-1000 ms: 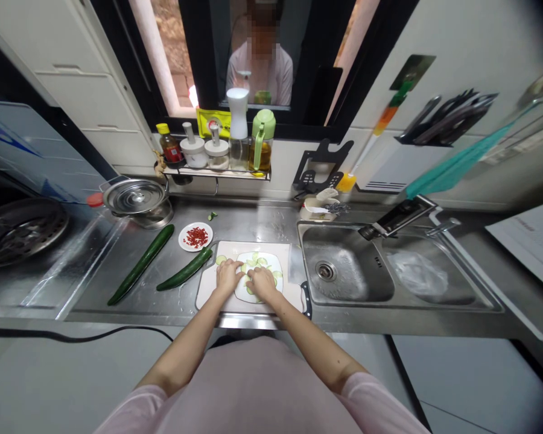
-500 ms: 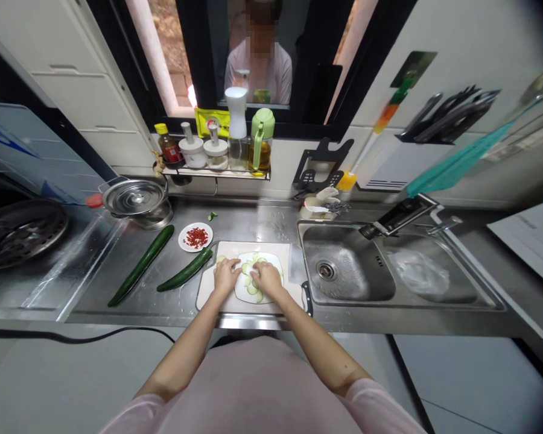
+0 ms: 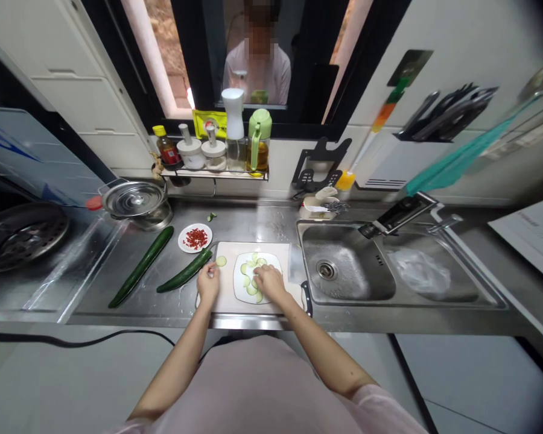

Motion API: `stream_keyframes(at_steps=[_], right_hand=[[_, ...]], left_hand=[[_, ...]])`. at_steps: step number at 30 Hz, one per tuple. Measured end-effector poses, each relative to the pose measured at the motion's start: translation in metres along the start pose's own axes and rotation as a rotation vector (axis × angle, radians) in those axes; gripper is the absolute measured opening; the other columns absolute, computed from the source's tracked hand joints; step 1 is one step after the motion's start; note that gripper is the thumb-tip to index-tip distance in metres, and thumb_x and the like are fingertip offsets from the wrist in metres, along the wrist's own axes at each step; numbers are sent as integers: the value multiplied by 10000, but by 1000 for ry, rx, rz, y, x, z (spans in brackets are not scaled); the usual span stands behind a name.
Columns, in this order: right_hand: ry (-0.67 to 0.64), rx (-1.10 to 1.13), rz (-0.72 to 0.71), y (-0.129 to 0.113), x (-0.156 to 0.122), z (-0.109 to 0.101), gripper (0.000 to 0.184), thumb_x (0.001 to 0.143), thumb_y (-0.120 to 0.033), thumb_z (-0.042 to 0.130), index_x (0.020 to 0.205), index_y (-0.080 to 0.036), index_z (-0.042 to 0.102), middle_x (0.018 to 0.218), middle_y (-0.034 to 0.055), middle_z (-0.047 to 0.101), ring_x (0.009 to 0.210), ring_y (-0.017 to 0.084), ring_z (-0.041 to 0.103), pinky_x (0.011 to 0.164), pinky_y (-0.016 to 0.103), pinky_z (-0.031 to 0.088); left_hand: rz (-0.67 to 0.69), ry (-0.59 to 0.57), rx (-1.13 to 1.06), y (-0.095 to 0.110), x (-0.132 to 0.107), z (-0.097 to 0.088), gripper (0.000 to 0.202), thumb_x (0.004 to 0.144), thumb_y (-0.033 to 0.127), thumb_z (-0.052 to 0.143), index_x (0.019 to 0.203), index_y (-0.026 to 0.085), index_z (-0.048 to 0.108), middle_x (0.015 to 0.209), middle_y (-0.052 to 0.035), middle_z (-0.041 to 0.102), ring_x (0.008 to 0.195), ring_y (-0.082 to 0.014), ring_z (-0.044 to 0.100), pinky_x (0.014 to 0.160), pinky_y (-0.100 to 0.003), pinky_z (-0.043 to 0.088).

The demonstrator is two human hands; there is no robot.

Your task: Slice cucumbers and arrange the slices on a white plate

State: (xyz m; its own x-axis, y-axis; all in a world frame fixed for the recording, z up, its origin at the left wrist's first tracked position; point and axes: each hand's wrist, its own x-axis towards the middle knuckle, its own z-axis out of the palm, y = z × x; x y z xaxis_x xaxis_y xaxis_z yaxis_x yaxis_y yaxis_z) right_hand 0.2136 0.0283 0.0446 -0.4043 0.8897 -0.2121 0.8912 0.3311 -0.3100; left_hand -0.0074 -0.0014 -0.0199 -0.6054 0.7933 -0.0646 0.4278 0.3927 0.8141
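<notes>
A white square plate [image 3: 238, 291] with pale cucumber slices [image 3: 252, 289] laid on it rests on the cutting board [image 3: 224, 295]. My right hand [image 3: 270, 283] is over the plate, its fingertips bunched together at the slices; any slice between them is mostly covered. On the board's left side, my left hand [image 3: 207, 286] has its fingers curled in towards the thumb, and what they hold, if anything, cannot be made out. A single cucumber slice [image 3: 221, 261] lies just beyond it. The uncut end of a cut cucumber [image 3: 184, 272] points away from that hand.
Left on the steel counter are a whole cucumber [image 3: 142, 265], a small plate [image 3: 181, 242] of chopped red pieces and a lidded pot [image 3: 136, 199]. A black-handled knife [image 3: 306, 298] lies by the board's right edge, beside the sink [image 3: 350, 283]. A seasoning shelf [image 3: 217, 175] hangs behind.
My left hand has moved left, off the plate's edge to the board's left side, and its fingers have curled in. My right hand stays over the plate with little change.
</notes>
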Motion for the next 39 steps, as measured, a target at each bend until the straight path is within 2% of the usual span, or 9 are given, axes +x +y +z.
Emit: stream_keyframes(at_steps=[4,8,12,15,22,28,33,39], right_hand=[[-23,-30,-44,-10,1,9,272,910,-279,464,1094,-220,656,1038,83,636,1001,209,524,832,296,355],[6,-12,-59,-13,3,12,266,910,-280,469,1086,-215,659,1017,82,637,981,209,533,822,299,360],[90,44,-51,-14,2,12,261,913,-283,466,1062,-213,667,1001,74,648,962,201,541,824,294,367],[189,115,-49,-10,-2,11,250,910,-277,469,1037,-215,675,976,65,661,926,192,551,807,285,379],[429,308,-57,19,-26,4,258,908,-271,439,984,-205,677,910,61,682,862,187,578,790,293,426],[571,397,31,55,-47,-5,288,894,-314,424,950,-198,681,892,68,692,830,194,597,793,316,449],[618,435,108,71,-57,-5,304,880,-340,425,931,-194,687,866,73,696,780,192,598,767,319,459],[615,477,123,71,-60,-2,312,872,-353,429,926,-189,689,873,77,701,777,193,601,761,319,463]], left_hand=[[-92,50,93,-2,0,-8,326,796,317,536,1088,229,653,894,-37,658,856,-199,599,822,-316,445],[-138,18,191,4,-3,-9,333,811,314,534,1121,250,638,948,-44,672,927,-232,607,838,-337,432],[-145,-57,269,16,-3,-2,395,826,327,528,1207,250,594,967,-59,689,954,-250,618,837,-344,423],[-144,-64,346,23,0,4,436,835,342,519,1261,256,559,992,-71,698,989,-266,619,887,-385,393],[-164,-65,500,29,7,13,453,845,387,499,1269,237,547,1021,-128,706,991,-307,625,940,-471,323],[-151,-51,500,27,12,13,353,831,374,512,1157,264,592,1034,-109,708,996,-305,627,928,-475,311],[-144,-41,507,26,13,15,384,826,389,518,1186,263,558,1072,-108,701,999,-299,629,926,-466,315],[-162,-50,517,28,16,17,414,823,407,528,1207,251,535,1077,-113,698,1015,-302,624,936,-467,318]])
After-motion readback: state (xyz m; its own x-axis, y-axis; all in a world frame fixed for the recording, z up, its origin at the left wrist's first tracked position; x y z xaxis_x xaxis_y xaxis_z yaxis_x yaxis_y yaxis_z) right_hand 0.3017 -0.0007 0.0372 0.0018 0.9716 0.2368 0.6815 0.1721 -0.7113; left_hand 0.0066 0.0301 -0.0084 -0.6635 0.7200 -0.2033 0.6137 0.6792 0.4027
